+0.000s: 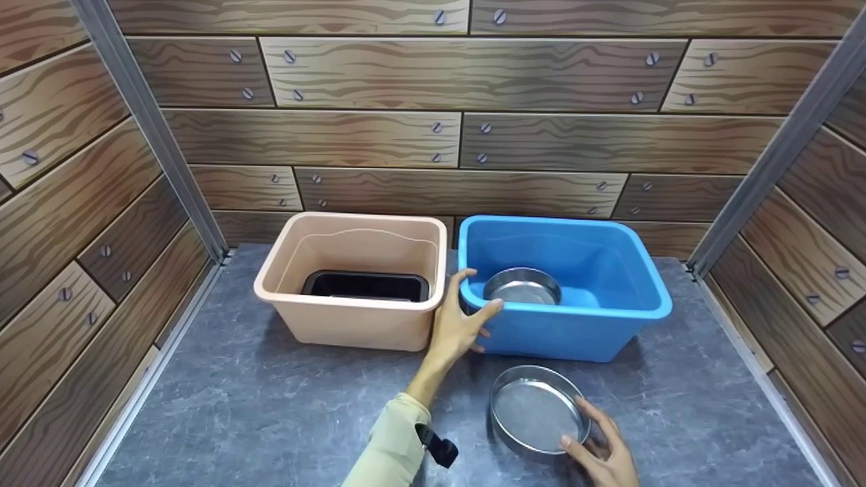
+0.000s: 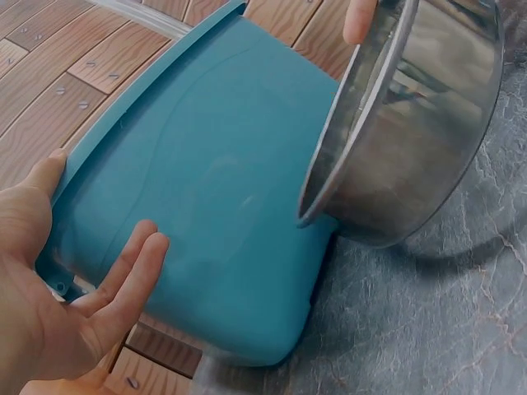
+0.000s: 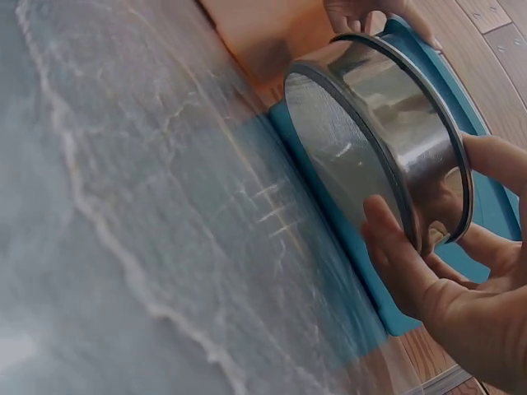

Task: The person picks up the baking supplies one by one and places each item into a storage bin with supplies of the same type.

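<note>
My right hand (image 1: 605, 450) grips a round metal sieve (image 1: 538, 412) by its right side, in front of the blue bin (image 1: 575, 335). The right wrist view shows the sieve's fine grey mesh (image 3: 333, 140) and shiny wall, with thumb and fingers about the rim. My left hand (image 1: 457, 325) is spread at the blue bin's front left corner, thumb and a fingertip on the rim, as the left wrist view also shows with the bin's wall (image 2: 198, 181). A second round metal sieve (image 1: 522, 287) lies inside the blue bin on its left side.
Left of the blue bin stands a beige bin (image 1: 352, 325) with a black rectangular tray (image 1: 365, 284) in it. Both bins stand near the back wall on a grey marbled tabletop (image 1: 270, 412). Wood-patterned panels (image 1: 379, 138) with metal corner posts enclose the back and sides.
</note>
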`<control>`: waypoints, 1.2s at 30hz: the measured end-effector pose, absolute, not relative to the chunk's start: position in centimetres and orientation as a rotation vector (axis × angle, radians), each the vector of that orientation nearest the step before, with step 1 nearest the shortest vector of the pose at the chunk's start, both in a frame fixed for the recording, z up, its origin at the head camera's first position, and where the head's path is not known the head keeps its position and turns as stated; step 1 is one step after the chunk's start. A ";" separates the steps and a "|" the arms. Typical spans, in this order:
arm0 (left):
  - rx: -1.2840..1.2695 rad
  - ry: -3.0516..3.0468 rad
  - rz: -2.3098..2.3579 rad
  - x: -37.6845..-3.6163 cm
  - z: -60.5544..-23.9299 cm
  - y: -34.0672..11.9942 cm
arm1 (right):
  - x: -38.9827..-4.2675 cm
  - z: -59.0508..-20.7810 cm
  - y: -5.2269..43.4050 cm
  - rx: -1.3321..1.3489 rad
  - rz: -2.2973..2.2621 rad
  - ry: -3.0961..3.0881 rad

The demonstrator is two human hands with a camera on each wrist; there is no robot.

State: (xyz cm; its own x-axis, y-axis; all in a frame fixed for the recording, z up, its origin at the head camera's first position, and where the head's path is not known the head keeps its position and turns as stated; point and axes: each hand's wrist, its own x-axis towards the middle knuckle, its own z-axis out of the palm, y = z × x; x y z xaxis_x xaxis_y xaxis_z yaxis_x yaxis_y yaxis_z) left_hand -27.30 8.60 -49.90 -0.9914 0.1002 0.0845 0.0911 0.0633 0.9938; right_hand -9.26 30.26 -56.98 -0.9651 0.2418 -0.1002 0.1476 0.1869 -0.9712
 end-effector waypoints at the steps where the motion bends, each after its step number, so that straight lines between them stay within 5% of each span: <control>1: 0.209 2.287 2.134 -27.3 -49.9 8.6 | -9.2 -56.9 30.2 -0.400 1.944 -2.348; 36: 0.213 2.294 2.127 -27.4 -50.0 8.6 | -8.4 -54.0 29.9 -0.149 2.200 -1.933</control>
